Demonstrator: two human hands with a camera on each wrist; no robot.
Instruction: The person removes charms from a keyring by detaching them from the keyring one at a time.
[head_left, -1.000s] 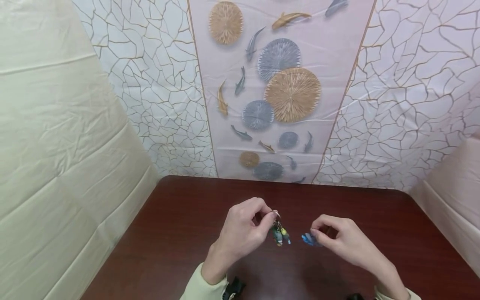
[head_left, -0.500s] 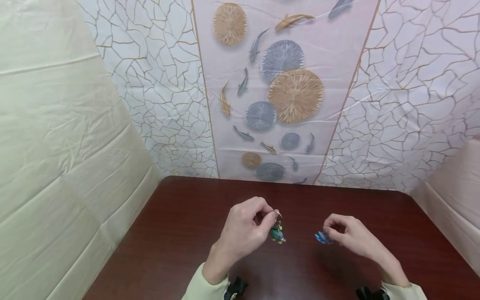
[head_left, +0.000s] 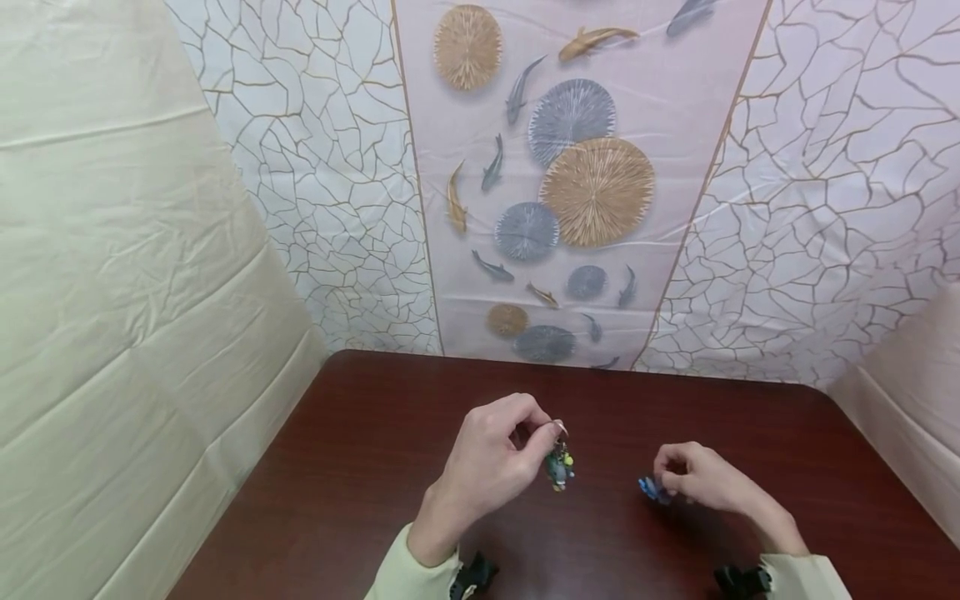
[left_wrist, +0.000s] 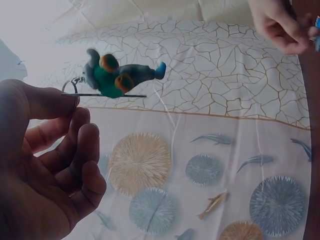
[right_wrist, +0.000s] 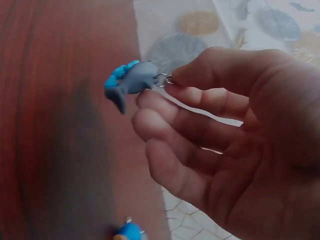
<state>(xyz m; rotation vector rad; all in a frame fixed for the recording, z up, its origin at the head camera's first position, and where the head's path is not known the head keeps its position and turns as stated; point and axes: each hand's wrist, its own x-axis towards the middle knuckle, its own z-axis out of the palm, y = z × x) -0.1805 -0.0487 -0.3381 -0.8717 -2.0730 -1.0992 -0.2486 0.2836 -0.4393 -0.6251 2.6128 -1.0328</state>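
Note:
My left hand (head_left: 497,450) pinches a metal key ring (left_wrist: 73,89) between thumb and forefinger. From that ring hangs a cluster of small charms (head_left: 558,469), mostly green and grey with orange and yellow bits and a blue tip. In the left wrist view the nearest charm (left_wrist: 111,75) stretches out past my fingers. Over at the right, my right hand (head_left: 705,477) holds a grey, fish-like charm (right_wrist: 140,77) with a bright blue part by its little metal loop, thumb against forefinger. It hangs low over the dark red table (head_left: 390,500).
A blue piece (right_wrist: 131,230) with a metal loop shows at the bottom edge of the right wrist view. Patterned cloth (head_left: 360,208) stands behind the table, with cream cloth (head_left: 112,333) along the left. Black straps (head_left: 474,575) sit at both wrists.
My right hand has moved right, away from my left hand, then lower toward the table with the blue-grey charm. My left hand has stayed nearly in place, its charms swinging and turning slightly.

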